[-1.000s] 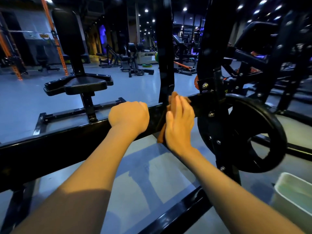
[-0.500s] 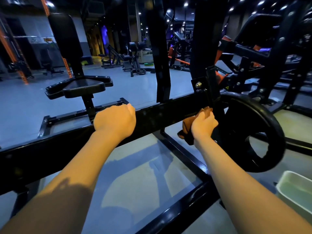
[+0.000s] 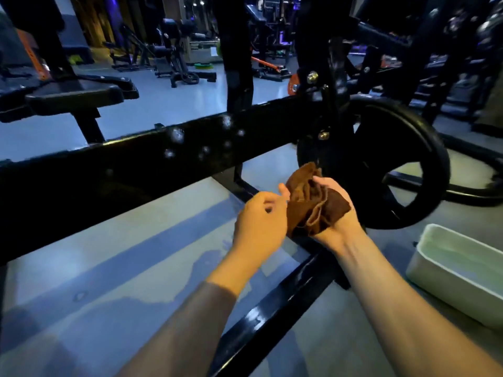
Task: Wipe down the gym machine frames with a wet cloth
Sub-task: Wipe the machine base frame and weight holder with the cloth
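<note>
Both hands meet in front of the frame: the right hand [image 3: 333, 213] cradles the bunched brown cloth [image 3: 313, 202] while the left hand [image 3: 261, 221], fingers curled, pinches its edge, likely refolding it, with the black beam [image 3: 136, 164] beyond and a white tub [image 3: 457, 273] right.

The cloth [image 3: 310, 202] is covering most of the right hand's [image 3: 333, 213] palm and hiding its fingers, apart from a few tips. The left hand [image 3: 258, 227] is showing only its back, so whether its fingers are touching the cloth is unclear. The tub [image 3: 435, 273] is running off the right edge, and the frame bar [image 3: 122, 172] off the left. The far machines are blurring into darkness.
</note>
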### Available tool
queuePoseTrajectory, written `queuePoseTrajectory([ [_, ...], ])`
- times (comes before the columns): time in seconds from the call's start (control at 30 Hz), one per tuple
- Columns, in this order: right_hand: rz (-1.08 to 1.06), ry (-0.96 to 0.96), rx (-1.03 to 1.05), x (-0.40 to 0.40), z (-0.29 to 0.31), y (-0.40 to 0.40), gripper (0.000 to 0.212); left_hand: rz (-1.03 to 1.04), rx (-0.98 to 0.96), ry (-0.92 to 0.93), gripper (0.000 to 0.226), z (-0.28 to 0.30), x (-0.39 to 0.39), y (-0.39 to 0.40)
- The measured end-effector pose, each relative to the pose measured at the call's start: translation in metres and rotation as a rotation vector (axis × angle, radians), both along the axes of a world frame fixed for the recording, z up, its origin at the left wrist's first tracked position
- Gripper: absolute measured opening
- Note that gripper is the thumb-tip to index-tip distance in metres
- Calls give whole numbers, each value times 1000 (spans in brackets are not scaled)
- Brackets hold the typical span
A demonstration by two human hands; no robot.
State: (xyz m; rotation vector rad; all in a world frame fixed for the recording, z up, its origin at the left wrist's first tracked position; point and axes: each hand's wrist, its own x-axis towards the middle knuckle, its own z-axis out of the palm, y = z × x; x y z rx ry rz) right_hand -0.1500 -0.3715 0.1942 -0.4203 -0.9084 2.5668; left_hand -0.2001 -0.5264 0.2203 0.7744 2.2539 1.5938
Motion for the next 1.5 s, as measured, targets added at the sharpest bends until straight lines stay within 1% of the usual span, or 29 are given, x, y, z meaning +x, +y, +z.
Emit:
queuePoseTrajectory([
  [0.03, 21, -56, 53, 5, 0, -4, 29, -48, 29, -239, 46, -1, -3, 5],
  [0.07, 30, -126, 105, 11, 1, -9, 33, -107, 56, -420, 50, -3, -6, 11],
  [0.1, 29, -190, 157, 16, 2, -13, 38, -167, 59, -533, 52, -5, -6, 14],
  [0.13, 29, -246, 219, 21, 2, -16, 43, -250, 42, -580, 55, -10, -4, 19],
  [0.2, 33, -356, 341, 31, 0, -19, 50, -379, -33, -585, 67, -22, 4, 29],
  [0.23, 21, -421, 386, 38, -1, -18, 52, -409, -37, -587, 68, -29, 9, 32],
  [0.3, 7, -506, 407, 54, -2, -11, 58, -421, 22, -643, 50, -42, 13, 42],
  [0.37, -12, -517, 345, 74, -3, -2, 64, -404, 84, -713, 31, -53, 15, 53],
  [0.43, -42, -501, 287, 92, -7, 9, 64, -367, 112, -734, 25, -62, 18, 65],
  [0.5, -52, -491, 268, 104, -13, 16, 65, -335, 97, -759, 22, -68, 22, 76],
  [0.53, -42, -484, 264, 108, -17, 17, 66, -328, 73, -778, 25, -70, 25, 80],
  [0.57, -32, -485, 264, 111, -21, 20, 66, -335, 58, -811, 32, -72, 27, 83],
  [0.63, -27, -517, 274, 111, -29, 23, 68, -450, 18, -817, 53, -77, 29, 91],
  [0.67, -23, -538, 277, 110, -32, 24, 69, -519, -8, -783, 57, -81, 32, 93],
  [0.7, -15, -557, 279, 109, -36, 26, 70, -555, -12, -747, 51, -84, 36, 94],
  [0.77, -25, -569, 277, 109, -42, 31, 69, -503, 4, -714, 31, -94, 39, 99],
  [0.83, -51, -552, 267, 115, -47, 39, 66, -409, 65, -766, 20, -104, 39, 104],
  [0.97, -107, -559, 231, 140, -68, 70, 66, -246, 218, -1003, 32, -119, 37, 122],
  [1.03, -145, -559, 195, 158, -82, 87, 60, -197, 225, -1047, 38, -124, 49, 138],
  [1.1, -216, -555, 141, 177, -96, 103, 53, -199, 199, -998, 37, -129, 68, 153],
  [1.2, -309, -532, 89, 206, -109, 126, 47, -293, 111, -950, 36, -133, 96, 174],
  [1.27, -301, -510, 105, 217, -113, 136, 44, -284, 30, -887, 30, -133, 102, 185],
  [1.3, -313, -506, 139, 225, -114, 144, 42, -263, -13, -860, 27, -132, 105, 195],
  [1.33, -328, -501, 191, 228, -114, 147, 46, -241, -38, -851, 21, -131, 104, 202],
  [1.37, -353, -510, 260, 230, -116, 150, 58, -223, -54, -843, 16, -129, 102, 206],
  [1.4, -363, -560, 360, 232, -117, 152, 71, -207, -62, -838, 13, -126, 100, 212],
  [1.43, -355, -641, 503, 232, -118, 153, 78, -205, -61, -844, 15, -124, 98, 216],
  [1.47, -338, -726, 665, 230, -121, 152, 77, -220, -53, -852, 18, -125, 95, 222],
  [1.5, -308, -783, 809, 227, -124, 151, 71, -236, -39, -858, 22, -126, 93, 226],
])
